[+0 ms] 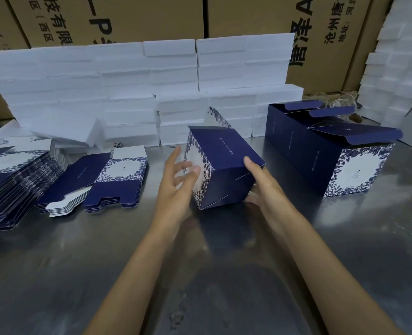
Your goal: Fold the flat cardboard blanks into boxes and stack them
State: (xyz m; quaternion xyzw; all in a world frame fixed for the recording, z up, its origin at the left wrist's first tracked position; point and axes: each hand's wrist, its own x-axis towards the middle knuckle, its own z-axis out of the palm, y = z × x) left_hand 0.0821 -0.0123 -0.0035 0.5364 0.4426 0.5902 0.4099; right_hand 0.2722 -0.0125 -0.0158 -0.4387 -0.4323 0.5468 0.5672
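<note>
A navy box with white floral side panels (224,163) sits tilted above the steel table (79,262), its closed bottom turned toward me. My right hand (260,180) grips its right edge, thumb on top and fingers underneath. My left hand (178,180) is beside its floral left face with fingers spread and relaxed, fingertips near or just touching the panel. Flat blanks lie in stacks at the left (13,182) and centre-left (117,180). Folded boxes with open top flaps stand in a row at the right (326,153).
White foam blocks (151,93) are stacked in a wall along the table's back, with more at the far right (398,81). Large brown cartons (248,15) rise behind them. A loose foam piece (67,131) leans on the left blanks.
</note>
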